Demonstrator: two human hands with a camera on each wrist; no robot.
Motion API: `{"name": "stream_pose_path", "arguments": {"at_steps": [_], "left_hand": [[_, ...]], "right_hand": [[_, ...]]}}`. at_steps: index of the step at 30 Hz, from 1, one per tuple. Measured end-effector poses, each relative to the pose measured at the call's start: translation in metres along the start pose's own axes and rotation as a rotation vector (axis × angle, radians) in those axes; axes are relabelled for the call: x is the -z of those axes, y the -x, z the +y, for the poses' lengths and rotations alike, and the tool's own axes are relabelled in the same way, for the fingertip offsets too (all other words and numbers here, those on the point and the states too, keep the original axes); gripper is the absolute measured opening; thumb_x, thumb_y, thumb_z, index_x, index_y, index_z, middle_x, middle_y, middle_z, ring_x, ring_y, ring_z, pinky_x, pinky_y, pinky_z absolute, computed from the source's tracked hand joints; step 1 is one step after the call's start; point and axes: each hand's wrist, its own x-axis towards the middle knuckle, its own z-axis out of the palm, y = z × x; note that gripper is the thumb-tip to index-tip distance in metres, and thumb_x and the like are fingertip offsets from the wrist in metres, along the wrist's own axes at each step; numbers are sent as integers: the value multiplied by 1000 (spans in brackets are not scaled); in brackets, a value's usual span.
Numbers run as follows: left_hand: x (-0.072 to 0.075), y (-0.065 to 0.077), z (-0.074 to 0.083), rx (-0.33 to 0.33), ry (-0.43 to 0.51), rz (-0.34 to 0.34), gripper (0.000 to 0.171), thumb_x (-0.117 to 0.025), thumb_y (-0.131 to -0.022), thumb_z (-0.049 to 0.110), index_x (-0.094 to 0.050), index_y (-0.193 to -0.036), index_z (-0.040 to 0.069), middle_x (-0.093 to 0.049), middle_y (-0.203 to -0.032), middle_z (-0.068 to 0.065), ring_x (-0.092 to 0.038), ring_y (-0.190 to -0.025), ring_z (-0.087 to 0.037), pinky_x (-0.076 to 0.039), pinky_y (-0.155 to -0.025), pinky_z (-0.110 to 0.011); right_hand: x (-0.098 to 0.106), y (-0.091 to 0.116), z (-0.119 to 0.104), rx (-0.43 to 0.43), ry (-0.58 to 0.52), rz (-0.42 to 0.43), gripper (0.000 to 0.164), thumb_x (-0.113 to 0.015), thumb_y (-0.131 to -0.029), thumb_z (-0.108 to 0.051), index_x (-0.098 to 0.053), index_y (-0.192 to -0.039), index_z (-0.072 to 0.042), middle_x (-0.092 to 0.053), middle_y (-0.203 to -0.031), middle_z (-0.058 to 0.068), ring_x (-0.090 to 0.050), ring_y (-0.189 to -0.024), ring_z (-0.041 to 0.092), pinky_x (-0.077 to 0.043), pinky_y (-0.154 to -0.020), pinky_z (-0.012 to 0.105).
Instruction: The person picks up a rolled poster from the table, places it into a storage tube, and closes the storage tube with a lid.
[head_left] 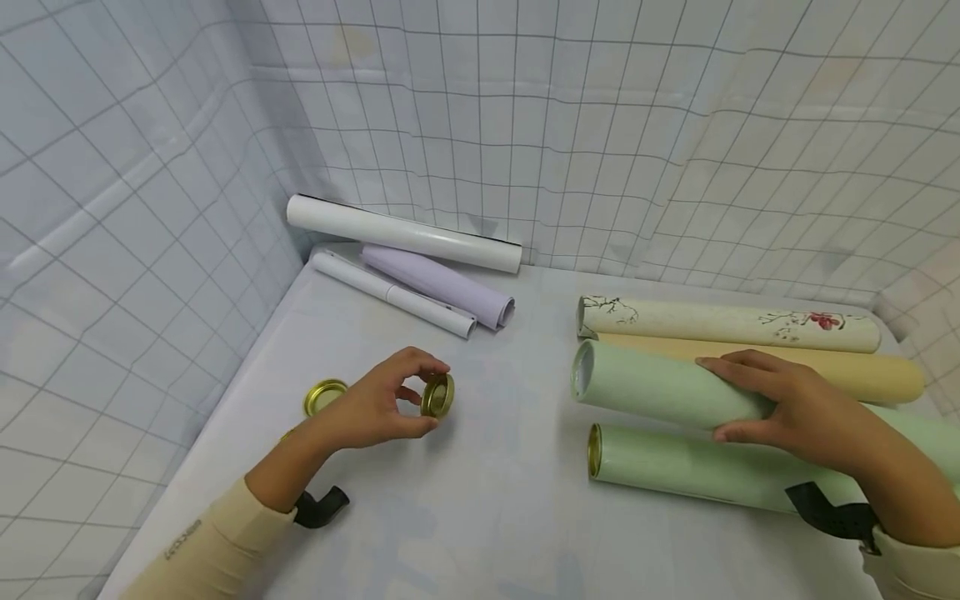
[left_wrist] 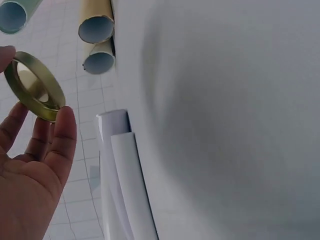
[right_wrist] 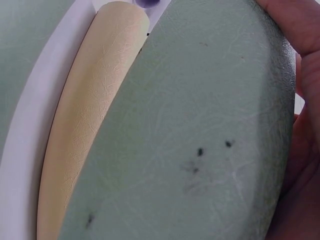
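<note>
1. So I've got the left hand (head_left: 386, 404) left of centre in the head view, thumb and fingers pinching the gold lid (head_left: 437, 396) by its rim, tipped up on edge above the worktop (head_left: 510, 508).
2. Right side of the frame: the right hand (head_left: 795, 404) is wrapped over a pale green roll (head_left: 660, 383), fingers on top, thumb lower down. Its open end points left, well apart from the lid.
3. Second green roll (head_left: 675, 462) lies just below that one, gold showing at its left end. My right forearm covers part of both.
4. Crowding the far side: a yellow roll (head_left: 840, 371), partly hidden by the held one, then a floral roll (head_left: 712, 321).
5. Upper left: big white roll (head_left: 405, 233), lavender roll (head_left: 442, 283), thin white roll (head_left: 390, 292), all bunched up.
6. Spare gold lid (head_left: 315, 397) sits by my left wrist; another gold bit is mostly blocked by it, can't tell what.
</note>
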Motion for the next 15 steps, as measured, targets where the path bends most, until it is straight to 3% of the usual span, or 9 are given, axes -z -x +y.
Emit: {"name": "stream_pose_path", "arguments": {"at_steps": [4,10,15], "left_hand": [[5,7,-11,116,-168,-70,54,-80,-80,9,-57,-130,7,-53,-122,0,-54,-109,-18,-56,-84,-35],[13,22,-20,201,-429,-183,48,-80,-78,16,-62,-122,11,-53,-110,1,-54,-92,-14,-51,-79,-32],[20,35,-18,279,-535,-246,46,-81,-73,15,-62,-116,14,-52,-104,3,-51,-88,-12,-49,-73,-29]], "right_hand": [[-1,-1,0,5,-10,18,87,-96,-57,-23,-61,-137,-18,-59,-123,-13,-52,-106,-7,-37,-86,5],[-2,-1,1,7,-12,21,88,-96,-57,-22,-61,-137,-17,-59,-122,-13,-52,-106,-7,-36,-88,4],[-2,0,4,28,-2,26,90,-95,-57,-24,-60,-138,-16,-59,-123,-9,-51,-107,-6,-36,-88,4]]}}
